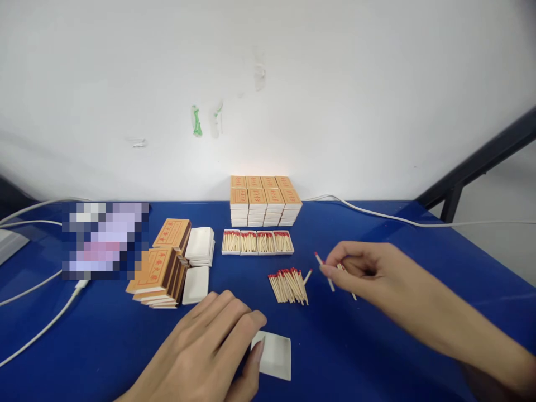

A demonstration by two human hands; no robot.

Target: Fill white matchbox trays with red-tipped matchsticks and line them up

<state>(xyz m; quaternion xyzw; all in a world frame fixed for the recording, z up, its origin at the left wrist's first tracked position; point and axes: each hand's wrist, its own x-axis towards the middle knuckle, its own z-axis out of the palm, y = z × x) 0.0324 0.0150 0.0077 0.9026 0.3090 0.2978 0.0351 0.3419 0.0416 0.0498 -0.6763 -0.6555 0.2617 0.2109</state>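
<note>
In the head view, my left hand (209, 346) curls at the left edge of a white inner matchbox tray (276, 354), thumb and forefinger at its corner. Nothing lies in this tray. My right hand (364, 273) is closed in a pinch on a red-tipped match (329, 280). Another match (354, 296) shows just below that hand, partly hidden by the fingers. Between the hands lies a loose pile of matches (288, 287), red heads pointing away from me. Behind it, several trays filled with matches (257, 243) stand side by side in a row.
Closed matchboxes (266, 201) are stacked against the wall. Orange matchbox sleeves (157, 271) are piled at left, beside stacked white trays (199, 245). A blurred-out object (104, 240) and white cables (42, 338) lie on the blue table (397, 357) further left.
</note>
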